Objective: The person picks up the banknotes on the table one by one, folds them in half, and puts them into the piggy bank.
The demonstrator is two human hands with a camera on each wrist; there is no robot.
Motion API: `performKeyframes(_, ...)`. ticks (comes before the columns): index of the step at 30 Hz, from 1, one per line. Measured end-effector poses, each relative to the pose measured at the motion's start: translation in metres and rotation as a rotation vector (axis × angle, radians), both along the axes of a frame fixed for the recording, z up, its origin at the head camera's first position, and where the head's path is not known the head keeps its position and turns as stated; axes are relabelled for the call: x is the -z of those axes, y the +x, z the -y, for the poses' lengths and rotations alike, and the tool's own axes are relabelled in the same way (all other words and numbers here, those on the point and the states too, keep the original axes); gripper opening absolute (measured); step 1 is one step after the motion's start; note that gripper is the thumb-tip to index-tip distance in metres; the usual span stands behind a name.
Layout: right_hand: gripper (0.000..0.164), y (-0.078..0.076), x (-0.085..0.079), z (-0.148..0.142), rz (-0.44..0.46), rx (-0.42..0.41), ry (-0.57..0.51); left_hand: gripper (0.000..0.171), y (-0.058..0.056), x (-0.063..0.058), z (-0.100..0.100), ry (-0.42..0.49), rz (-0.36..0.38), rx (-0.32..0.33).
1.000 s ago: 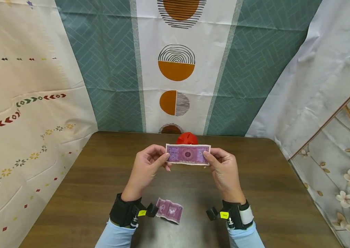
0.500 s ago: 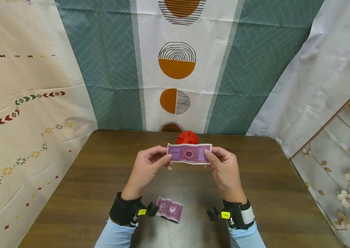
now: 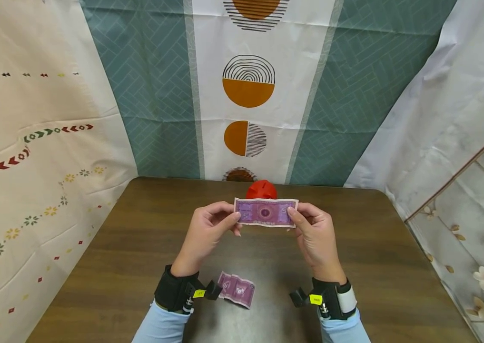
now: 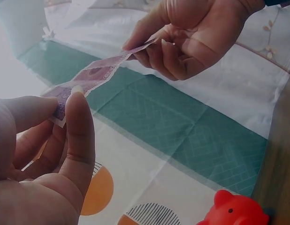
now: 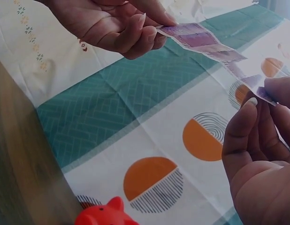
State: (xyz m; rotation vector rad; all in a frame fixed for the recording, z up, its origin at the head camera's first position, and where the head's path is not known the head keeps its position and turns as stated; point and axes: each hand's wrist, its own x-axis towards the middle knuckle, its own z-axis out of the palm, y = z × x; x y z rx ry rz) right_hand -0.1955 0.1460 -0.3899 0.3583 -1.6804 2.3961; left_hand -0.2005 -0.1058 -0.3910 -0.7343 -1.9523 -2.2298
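A purple banknote (image 3: 265, 212) with a white border is stretched between both hands above the table, its face toward the head camera. The left hand (image 3: 209, 233) pinches its left end between thumb and fingers, and the right hand (image 3: 318, 238) pinches the other end. Creases ripple across the banknote (image 4: 95, 72) in the left wrist view. A second purple banknote (image 3: 237, 289), creased and slightly raised, lies on the table near the left wrist. Behind the held note sits a red piggy bank (image 3: 261, 189), its lower part hidden in the head view; its ear and eye show in the left wrist view.
The brown wooden table (image 3: 147, 214) ends at a patterned green and white curtain (image 3: 156, 95). Cream cloth (image 3: 53, 190) hangs at the left, white flowered cloth (image 3: 460, 238) at the right. Each wrist wears a black camera strap (image 3: 176, 288).
The hands and the held banknote shift slightly right in the head view, as does the whole scene a little. Both hands keep their pinch, and the second banknote stays on the table.
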Motion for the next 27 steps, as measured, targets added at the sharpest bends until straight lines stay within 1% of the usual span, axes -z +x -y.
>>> performKeyframes(6, 0.018, -0.0004, -0.0019, -0.0015, -0.002, 0.001, 0.01, 0.019, 0.0011, -0.0038, -0.0012, 0.011, 0.001, 0.002)
performKeyframes(14, 0.019, 0.0009, -0.0009, -0.0001, -0.012, -0.016, 0.013, 0.017, 0.0025, -0.0013, -0.0001, 0.003, -0.001, -0.012)
performKeyframes(20, 0.018, 0.0017, 0.0, -0.0018, -0.008, 0.004, 0.013, 0.015, 0.0014, -0.0004, -0.0012, -0.011, -0.013, -0.013)
performKeyframes(23, 0.018, 0.0013, -0.0002, -0.0028, -0.008, 0.005, 0.006, 0.013, 0.0013, -0.0007, -0.0023, -0.034, -0.031, -0.043)
performKeyframes(27, 0.018, 0.0006, -0.0014, -0.0035, -0.024, 0.003, 0.014, 0.011, 0.0015, -0.0011, -0.0029, -0.08, -0.026, -0.123)
